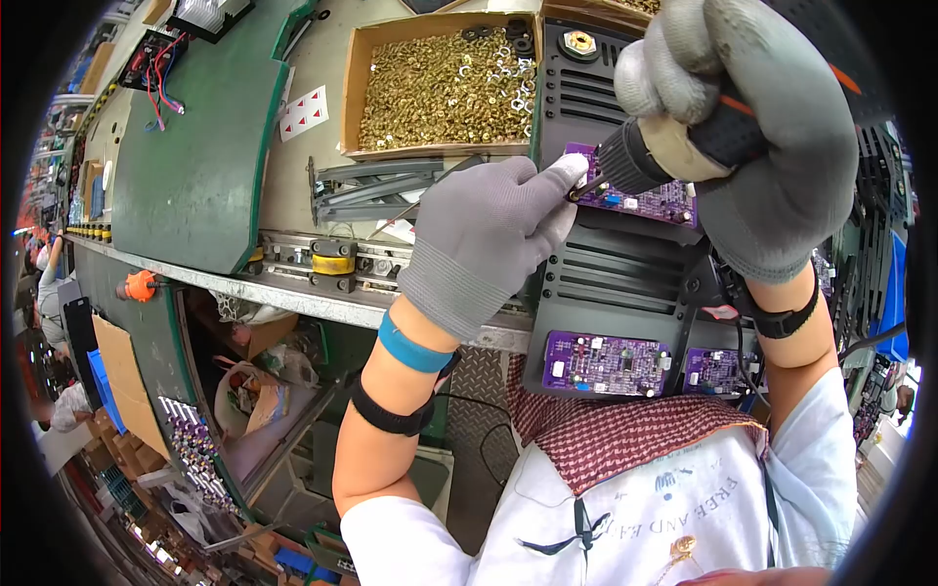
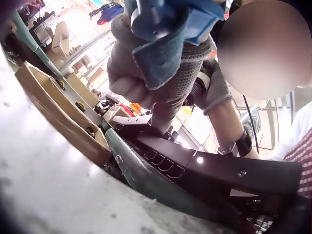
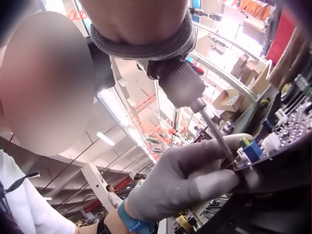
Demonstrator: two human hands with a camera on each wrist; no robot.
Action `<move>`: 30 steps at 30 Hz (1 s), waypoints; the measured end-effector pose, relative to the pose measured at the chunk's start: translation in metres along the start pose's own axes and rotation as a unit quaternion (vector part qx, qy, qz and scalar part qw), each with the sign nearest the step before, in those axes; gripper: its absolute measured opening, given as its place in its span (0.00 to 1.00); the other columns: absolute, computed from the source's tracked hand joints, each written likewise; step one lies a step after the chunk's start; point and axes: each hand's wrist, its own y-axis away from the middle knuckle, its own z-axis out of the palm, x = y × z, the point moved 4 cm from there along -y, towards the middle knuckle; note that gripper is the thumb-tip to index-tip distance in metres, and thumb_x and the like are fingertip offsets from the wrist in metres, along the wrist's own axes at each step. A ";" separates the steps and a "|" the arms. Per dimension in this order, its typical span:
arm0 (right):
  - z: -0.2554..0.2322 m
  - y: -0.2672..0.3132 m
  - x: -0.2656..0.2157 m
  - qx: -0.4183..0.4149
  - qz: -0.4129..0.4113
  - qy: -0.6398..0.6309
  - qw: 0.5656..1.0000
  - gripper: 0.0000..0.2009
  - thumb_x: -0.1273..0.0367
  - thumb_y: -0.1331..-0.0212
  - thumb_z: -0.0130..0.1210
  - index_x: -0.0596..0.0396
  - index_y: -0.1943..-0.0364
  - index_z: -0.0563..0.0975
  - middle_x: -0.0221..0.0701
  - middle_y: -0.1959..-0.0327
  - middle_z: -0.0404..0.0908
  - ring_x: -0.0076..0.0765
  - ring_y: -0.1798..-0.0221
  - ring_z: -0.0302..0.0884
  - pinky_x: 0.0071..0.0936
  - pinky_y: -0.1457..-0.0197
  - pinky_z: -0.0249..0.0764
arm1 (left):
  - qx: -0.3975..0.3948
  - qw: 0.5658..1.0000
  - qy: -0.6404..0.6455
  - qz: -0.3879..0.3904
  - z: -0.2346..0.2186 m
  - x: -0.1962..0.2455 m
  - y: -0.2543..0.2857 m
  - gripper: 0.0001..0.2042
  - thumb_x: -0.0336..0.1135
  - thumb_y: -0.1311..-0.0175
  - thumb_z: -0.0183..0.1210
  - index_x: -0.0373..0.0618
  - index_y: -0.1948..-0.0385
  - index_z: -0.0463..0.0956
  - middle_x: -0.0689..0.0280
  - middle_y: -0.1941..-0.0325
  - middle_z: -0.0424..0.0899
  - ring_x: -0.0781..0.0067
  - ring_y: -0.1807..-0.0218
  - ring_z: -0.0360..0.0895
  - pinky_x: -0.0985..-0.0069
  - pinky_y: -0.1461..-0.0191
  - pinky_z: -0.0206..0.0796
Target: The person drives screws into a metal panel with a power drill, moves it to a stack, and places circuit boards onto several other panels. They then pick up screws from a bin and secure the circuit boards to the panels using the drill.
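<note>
A gloved right hand (image 1: 752, 127) grips an electric screwdriver (image 1: 664, 146) over a purple circuit board (image 1: 645, 200); the left hand (image 1: 489, 234) pinches a screw at its tip.

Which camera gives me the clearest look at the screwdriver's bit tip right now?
The right wrist view: the screwdriver bit meets the purple board beside the left hand fingers. Head view hides most of it; left wrist shows none.
</note>
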 end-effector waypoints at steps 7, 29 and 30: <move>0.047 0.015 0.014 0.454 0.142 0.132 0.869 0.39 0.45 0.35 0.39 0.57 0.30 0.45 0.45 0.33 0.53 0.43 0.34 0.61 0.35 0.31 0.65 | 0.020 0.999 -0.023 0.017 0.003 0.000 0.004 0.07 0.33 0.48 0.64 0.46 0.67 0.81 0.63 0.77 0.76 0.61 0.75 0.75 0.69 0.72 0.66; 0.202 0.136 -0.089 0.200 -0.104 0.409 0.884 0.09 0.70 0.35 0.45 0.62 0.57 0.69 0.32 0.71 0.72 0.26 0.74 0.70 0.22 0.71 0.71 | -0.009 0.705 0.617 -0.349 0.022 0.073 0.070 0.14 0.39 0.28 0.48 0.40 0.49 0.68 0.59 0.63 0.82 0.83 0.75 0.68 0.85 0.71 0.60; 0.211 0.145 -0.083 0.205 -0.110 0.418 0.878 0.08 0.71 0.35 0.45 0.62 0.58 0.70 0.31 0.73 0.72 0.24 0.77 0.70 0.21 0.73 0.70 | -0.034 0.690 0.634 -0.348 0.027 0.083 0.074 0.15 0.43 0.30 0.50 0.40 0.53 0.69 0.59 0.66 0.82 0.83 0.76 0.67 0.85 0.73 0.60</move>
